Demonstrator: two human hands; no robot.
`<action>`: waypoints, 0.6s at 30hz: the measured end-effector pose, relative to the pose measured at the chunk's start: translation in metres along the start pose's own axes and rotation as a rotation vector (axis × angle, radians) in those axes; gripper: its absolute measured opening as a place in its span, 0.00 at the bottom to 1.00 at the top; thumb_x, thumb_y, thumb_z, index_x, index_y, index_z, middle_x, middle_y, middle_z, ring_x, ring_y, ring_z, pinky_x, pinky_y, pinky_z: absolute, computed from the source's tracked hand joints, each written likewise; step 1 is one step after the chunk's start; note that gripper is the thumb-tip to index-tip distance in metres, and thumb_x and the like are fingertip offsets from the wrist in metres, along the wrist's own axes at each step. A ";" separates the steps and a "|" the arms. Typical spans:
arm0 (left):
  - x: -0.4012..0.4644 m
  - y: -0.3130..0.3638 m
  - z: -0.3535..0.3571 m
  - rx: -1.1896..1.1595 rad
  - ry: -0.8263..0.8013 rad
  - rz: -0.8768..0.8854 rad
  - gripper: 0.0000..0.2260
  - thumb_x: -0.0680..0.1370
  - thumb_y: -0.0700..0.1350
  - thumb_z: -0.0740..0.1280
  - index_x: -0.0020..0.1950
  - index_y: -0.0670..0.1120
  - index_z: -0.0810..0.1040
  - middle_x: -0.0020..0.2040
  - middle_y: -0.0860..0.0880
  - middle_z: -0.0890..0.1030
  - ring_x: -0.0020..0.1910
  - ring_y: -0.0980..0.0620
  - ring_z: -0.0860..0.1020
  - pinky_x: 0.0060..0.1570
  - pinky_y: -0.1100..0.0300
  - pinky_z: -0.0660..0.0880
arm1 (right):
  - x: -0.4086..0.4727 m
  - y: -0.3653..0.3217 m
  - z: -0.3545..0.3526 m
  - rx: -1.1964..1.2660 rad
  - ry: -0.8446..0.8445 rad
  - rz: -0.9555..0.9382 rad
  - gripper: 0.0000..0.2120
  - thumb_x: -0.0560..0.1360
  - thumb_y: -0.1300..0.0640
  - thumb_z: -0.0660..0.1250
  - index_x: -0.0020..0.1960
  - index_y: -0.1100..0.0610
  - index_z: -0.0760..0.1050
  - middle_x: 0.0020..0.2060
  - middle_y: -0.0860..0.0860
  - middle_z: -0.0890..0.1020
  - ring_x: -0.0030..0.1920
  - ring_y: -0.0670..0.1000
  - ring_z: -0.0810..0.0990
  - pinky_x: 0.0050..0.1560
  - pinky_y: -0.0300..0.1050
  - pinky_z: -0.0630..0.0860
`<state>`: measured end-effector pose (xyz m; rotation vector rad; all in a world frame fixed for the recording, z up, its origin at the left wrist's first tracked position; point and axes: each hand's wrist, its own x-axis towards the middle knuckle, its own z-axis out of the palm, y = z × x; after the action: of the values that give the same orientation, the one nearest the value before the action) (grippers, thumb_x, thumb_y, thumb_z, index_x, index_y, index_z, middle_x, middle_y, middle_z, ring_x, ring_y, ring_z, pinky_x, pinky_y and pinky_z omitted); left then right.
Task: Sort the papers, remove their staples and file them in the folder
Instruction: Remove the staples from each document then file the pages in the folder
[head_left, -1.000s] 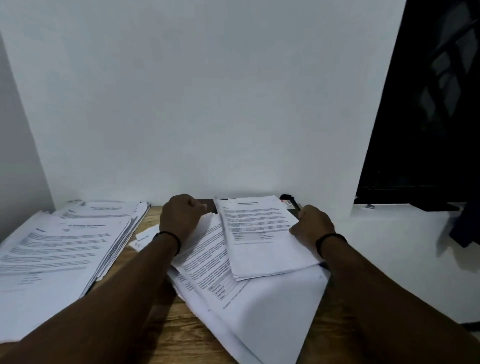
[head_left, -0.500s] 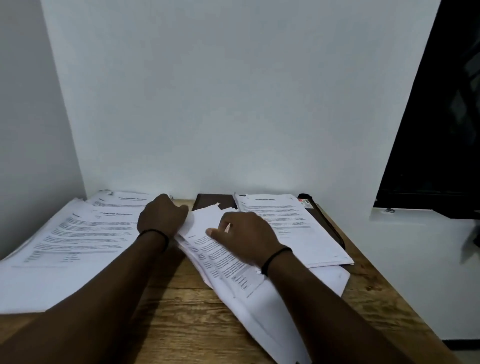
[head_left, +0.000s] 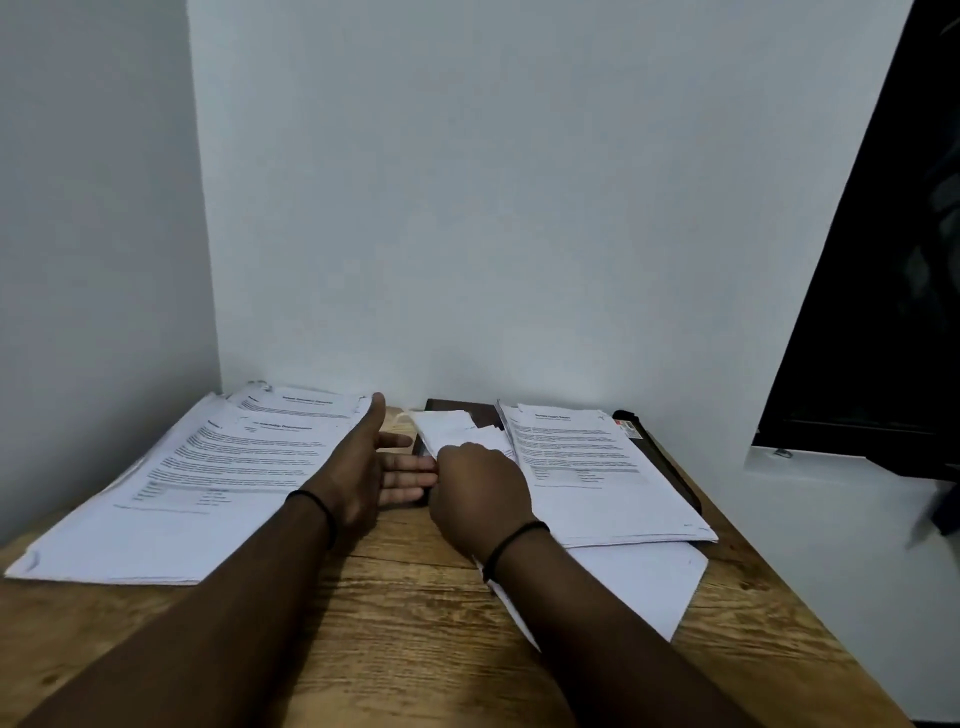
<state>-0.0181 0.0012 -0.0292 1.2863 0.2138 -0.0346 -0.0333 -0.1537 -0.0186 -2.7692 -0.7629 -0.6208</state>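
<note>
Wooden table (head_left: 415, 613) nearest. Left hand (head_left: 366, 467) open, fingers (head_left: 410, 478) straight and apart, thumb up. Right hand (head_left: 480, 496) just right of them, fingers curled on middle loose papers (head_left: 457, 428). Printed stack (head_left: 197, 478) left of fingers, second printed stack (head_left: 587, 462) right. Dark folder (head_left: 452, 405) beyond fingertips, under papers.

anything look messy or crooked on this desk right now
Yes. The blank sheet under the right-hand stack lies skewed, one corner sticking out toward the desk's front edge. The left-hand stack is fanned, its sheets not squared up.
</note>
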 end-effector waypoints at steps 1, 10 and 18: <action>-0.002 0.001 -0.001 -0.010 -0.047 -0.008 0.37 0.75 0.73 0.55 0.61 0.41 0.74 0.46 0.39 0.85 0.42 0.42 0.85 0.42 0.49 0.81 | 0.002 -0.002 -0.003 0.055 0.023 0.038 0.07 0.77 0.59 0.62 0.51 0.59 0.77 0.51 0.57 0.82 0.52 0.59 0.80 0.42 0.43 0.64; -0.024 0.019 -0.012 -0.047 -0.152 0.252 0.15 0.79 0.46 0.67 0.62 0.39 0.79 0.54 0.39 0.82 0.51 0.40 0.80 0.50 0.51 0.79 | 0.023 -0.026 -0.030 1.092 -0.108 0.320 0.06 0.72 0.59 0.64 0.49 0.53 0.74 0.48 0.57 0.83 0.45 0.56 0.83 0.50 0.52 0.81; -0.058 0.062 -0.033 -0.060 0.083 0.543 0.11 0.80 0.39 0.67 0.62 0.42 0.79 0.57 0.41 0.84 0.54 0.41 0.83 0.53 0.49 0.79 | 0.020 0.005 -0.052 0.787 0.503 0.318 0.17 0.75 0.61 0.71 0.62 0.56 0.73 0.58 0.51 0.77 0.57 0.51 0.76 0.55 0.41 0.71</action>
<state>-0.0703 0.0449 0.0310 1.2516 -0.0685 0.4860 -0.0326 -0.1649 0.0363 -1.8461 -0.3319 -0.7102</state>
